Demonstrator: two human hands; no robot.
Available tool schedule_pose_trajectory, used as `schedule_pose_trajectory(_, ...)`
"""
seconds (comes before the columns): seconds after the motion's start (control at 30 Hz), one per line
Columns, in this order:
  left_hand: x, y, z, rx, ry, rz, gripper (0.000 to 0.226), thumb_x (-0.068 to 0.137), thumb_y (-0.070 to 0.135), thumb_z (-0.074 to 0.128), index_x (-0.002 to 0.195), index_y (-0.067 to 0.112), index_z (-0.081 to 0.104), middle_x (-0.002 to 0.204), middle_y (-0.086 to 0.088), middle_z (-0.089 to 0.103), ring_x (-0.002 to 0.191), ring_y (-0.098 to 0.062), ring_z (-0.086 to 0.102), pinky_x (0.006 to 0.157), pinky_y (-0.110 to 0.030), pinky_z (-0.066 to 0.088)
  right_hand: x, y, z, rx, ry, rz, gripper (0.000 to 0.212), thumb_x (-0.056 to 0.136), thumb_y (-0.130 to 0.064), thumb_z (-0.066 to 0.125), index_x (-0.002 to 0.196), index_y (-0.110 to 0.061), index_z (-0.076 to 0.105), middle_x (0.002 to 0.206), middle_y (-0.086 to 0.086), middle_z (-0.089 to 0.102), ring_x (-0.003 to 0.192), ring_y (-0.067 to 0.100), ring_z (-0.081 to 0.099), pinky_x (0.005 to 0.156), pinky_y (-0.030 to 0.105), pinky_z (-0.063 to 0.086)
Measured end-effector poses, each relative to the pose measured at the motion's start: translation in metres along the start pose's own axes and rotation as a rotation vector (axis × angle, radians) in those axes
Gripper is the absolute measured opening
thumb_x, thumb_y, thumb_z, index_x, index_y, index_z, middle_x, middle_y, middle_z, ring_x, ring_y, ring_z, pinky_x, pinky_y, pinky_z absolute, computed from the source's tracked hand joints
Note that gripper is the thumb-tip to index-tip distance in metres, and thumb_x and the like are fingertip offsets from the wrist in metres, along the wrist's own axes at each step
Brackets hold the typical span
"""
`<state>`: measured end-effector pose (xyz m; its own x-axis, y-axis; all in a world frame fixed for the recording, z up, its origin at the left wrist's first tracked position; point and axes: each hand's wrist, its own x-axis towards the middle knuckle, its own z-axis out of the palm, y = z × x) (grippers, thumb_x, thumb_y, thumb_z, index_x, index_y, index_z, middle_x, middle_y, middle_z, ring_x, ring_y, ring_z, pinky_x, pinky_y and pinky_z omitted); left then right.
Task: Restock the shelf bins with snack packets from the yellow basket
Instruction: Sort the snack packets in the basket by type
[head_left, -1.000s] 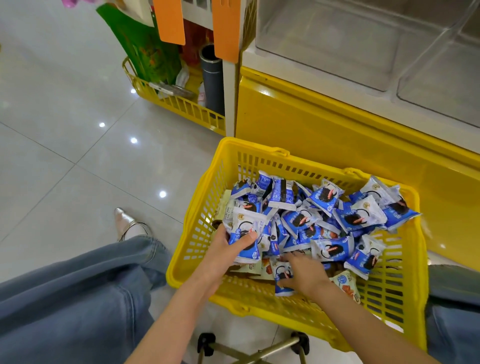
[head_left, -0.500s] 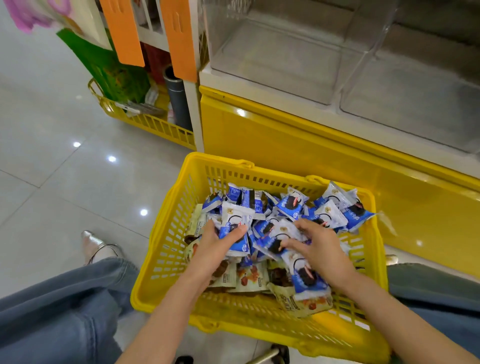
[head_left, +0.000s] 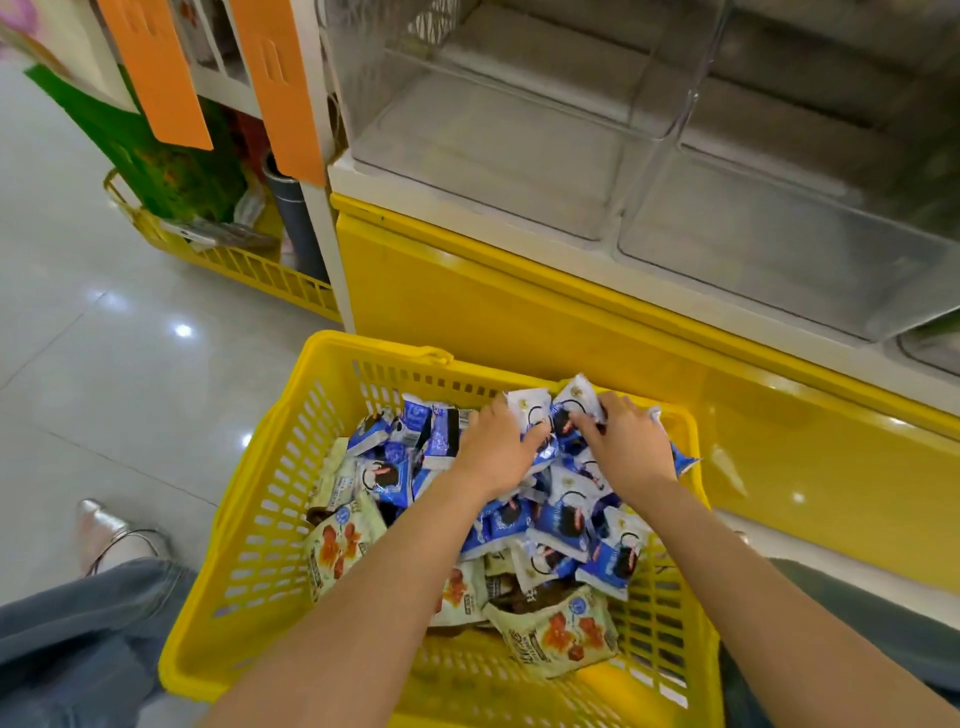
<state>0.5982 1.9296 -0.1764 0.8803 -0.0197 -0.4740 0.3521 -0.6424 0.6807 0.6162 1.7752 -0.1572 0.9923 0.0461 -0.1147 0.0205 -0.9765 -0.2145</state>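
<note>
The clear shelf bins (head_left: 498, 156) are sitting just beyond and above the yellow basket (head_left: 363, 345). At its far rim the left hand (head_left: 493, 449) and right hand (head_left: 626, 449) are working side by side, each closing its fingers on blue snack packets (head_left: 558, 519) from the heap directly beneath. The carry will likely be going forward and up.

Blue-and-white snack packets (head_left: 561, 519) lie heaped in the yellow basket (head_left: 249, 519) below clear shelf bins (head_left: 493, 145).

glossy pale floor tiles (head_left: 104, 364) fill the 9 o'clock side, dotted with small white light reflections. a yellow cabinet front (head_left: 519, 312) runs from centre toward 3 o'clock. orange hanging tags (head_left: 156, 73) sit at 11 o'clock above a slatted yellow crate (head_left: 249, 270).
</note>
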Motion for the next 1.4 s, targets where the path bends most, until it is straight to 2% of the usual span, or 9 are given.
schedule_pose_trajectory(0.17, -0.009, 0.001, -0.019, 0.307, -0.028, 0.081, 0.080, 0.092, 0.058, 0.035, 0.146, 0.005, 0.010, 0.146, -0.015, 0.023, 0.136, -0.031, 0.021, 0.109, -0.041, 0.024, -0.013, -0.017, -0.018, -0.086, 0.094, -0.042, 0.044, 0.097, -0.038, 0.042, 0.129, -0.007, 0.045, 0.124, 0.010, 0.052, 0.115, 0.026, 0.048, 0.091, 0.036, 0.042)
schedule_pose_trajectory(0.3, -0.047, -0.020, -0.063, 0.049, 0.314, 0.274, 0.057, 0.093, 0.041, 0.046, 0.142, 0.019, 0.028, 0.135, -0.004, 0.037, 0.127, -0.019, 0.035, 0.103, -0.033, 0.032, -0.037, -0.054, -0.031, 0.049, 0.231, -0.332, 0.031, 0.091, -0.015, 0.057, 0.120, -0.004, 0.054, 0.114, 0.012, 0.058, 0.107, 0.029, 0.053, 0.095, 0.038, 0.042)
schedule_pose_trajectory(0.5, -0.101, -0.125, -0.121, 0.126, 0.666, 0.147, 0.030, 0.093, 0.013, 0.050, 0.122, 0.008, 0.052, 0.114, -0.013, 0.050, 0.107, -0.029, 0.048, 0.091, -0.040, 0.036, -0.034, -0.121, 0.012, 0.161, -0.235, -0.524, 0.040, 0.099, -0.016, 0.040, 0.139, -0.011, 0.038, 0.140, 0.007, 0.039, 0.119, 0.022, 0.045, 0.098, 0.023, 0.031)
schedule_pose_trajectory(0.6, -0.116, -0.164, -0.119, 0.053, 0.538, -0.055, 0.029, 0.097, 0.021, 0.043, 0.123, 0.010, 0.051, 0.115, -0.010, 0.053, 0.108, -0.029, 0.049, 0.091, -0.038, 0.035, -0.026, -0.151, 0.045, 0.229, -0.391, -0.428, 0.045, 0.100, -0.019, 0.040, 0.144, -0.012, 0.030, 0.146, 0.007, 0.031, 0.119, 0.025, 0.047, 0.098, 0.030, 0.036)
schedule_pose_trajectory(0.77, -0.123, -0.183, -0.105, -0.140, 0.451, -0.089, 0.022, 0.097, 0.042, 0.031, 0.097, 0.023, 0.043, 0.070, 0.006, 0.053, 0.067, -0.012, 0.053, 0.056, -0.029, 0.036, -0.016, -0.172, 0.087, 0.146, -0.626, -0.290, 0.058, 0.098, -0.027, 0.047, 0.147, -0.009, 0.021, 0.151, 0.010, 0.026, 0.133, 0.028, 0.036, 0.107, 0.037, 0.034)
schedule_pose_trajectory(1.0, -0.121, -0.186, -0.107, -0.185, 0.459, -0.045, 0.044, 0.086, 0.059, 0.020, 0.099, 0.024, 0.045, 0.077, 0.005, 0.055, 0.071, -0.008, 0.054, 0.059, -0.026, 0.043, -0.015, -0.182, 0.103, -0.088, -0.620, -0.292, 0.065, 0.091, -0.031, 0.059, 0.142, -0.004, 0.028, 0.143, 0.015, 0.035, 0.128, 0.031, 0.040, 0.104, 0.038, 0.037)
schedule_pose_trajectory(1.13, -0.122, -0.187, -0.107, -0.177, 0.471, -0.027, 0.043, 0.084, 0.062, 0.018, 0.097, 0.028, 0.042, 0.075, 0.009, 0.053, 0.068, -0.003, 0.051, 0.053, -0.018, 0.031, -0.024, -0.185, 0.102, -0.172, -0.564, -0.310, 0.044, 0.091, -0.031, 0.059, 0.122, -0.003, 0.045, 0.121, 0.016, 0.050, 0.108, 0.029, 0.052, 0.087, 0.035, 0.044)
schedule_pose_trajectory(1.27, -0.123, -0.184, -0.107, -0.196, 0.471, -0.042, 0.043, 0.085, 0.059, 0.020, 0.100, 0.027, 0.044, 0.077, 0.011, 0.053, 0.069, -0.002, 0.051, 0.053, -0.016, 0.030, -0.034, -0.179, 0.086, -0.109, -0.573, -0.297, 0.031, 0.089, -0.029, 0.062, 0.100, -0.013, 0.038, 0.075, 0.002, 0.043, 0.072, 0.022, 0.048, 0.067, 0.035, 0.041)
schedule_pose_trajectory(1.4, -0.129, -0.180, -0.105, -0.207, 0.610, -0.014, 0.029, 0.096, 0.039, 0.036, 0.116, 0.022, 0.049, 0.102, 0.011, 0.052, 0.091, -0.003, 0.049, 0.076, -0.016, 0.036, -0.040, -0.176, 0.056, 0.172, -0.412, -0.273, 0.030, 0.088, -0.026, 0.064, 0.106, -0.012, 0.045, 0.094, 0.000, 0.056, 0.084, 0.018, 0.057, 0.072, 0.028, 0.048)
